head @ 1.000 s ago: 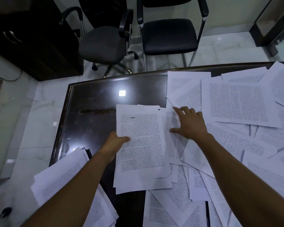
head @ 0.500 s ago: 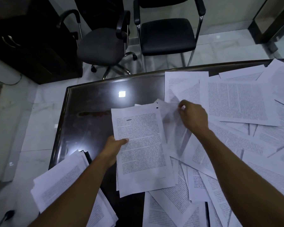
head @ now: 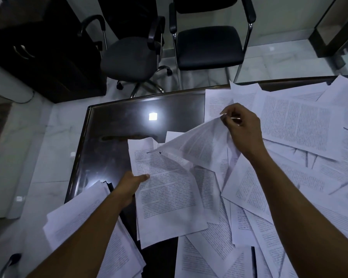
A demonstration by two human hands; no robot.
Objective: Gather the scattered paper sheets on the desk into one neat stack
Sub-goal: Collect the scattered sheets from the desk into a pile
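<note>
From the head view, we see our left hand (head: 132,182) holding the left edge of a small gathered stack of sheets (head: 165,195), thumb laid on the top page and the other fingers hidden under it. The stack lies on the dark glossy desk (head: 113,141), tilted slightly, its near edge overlapping other pages.

Our right hand (head: 242,127) is raised above the desk, fingertips pinching the corner of a lifted sheet (head: 199,145). That sheet hangs curved in the air, its lower left corner reaching down onto the top of the stack.

The scattered sheets (head: 295,125) cover the right half of the desk, overlapping at many angles, and a second pile of sheets (head: 84,227) lies at the near left corner, partly under our left forearm.

Every page bears dense printed paragraphs, but the type is too small and blurred for us to read; we make out no brand or label.

Beyond the desk stand a swivel chair (head: 129,57) and a black armchair (head: 209,45) on a pale floor, with a dark cabinet (head: 38,57) at far left.
</note>
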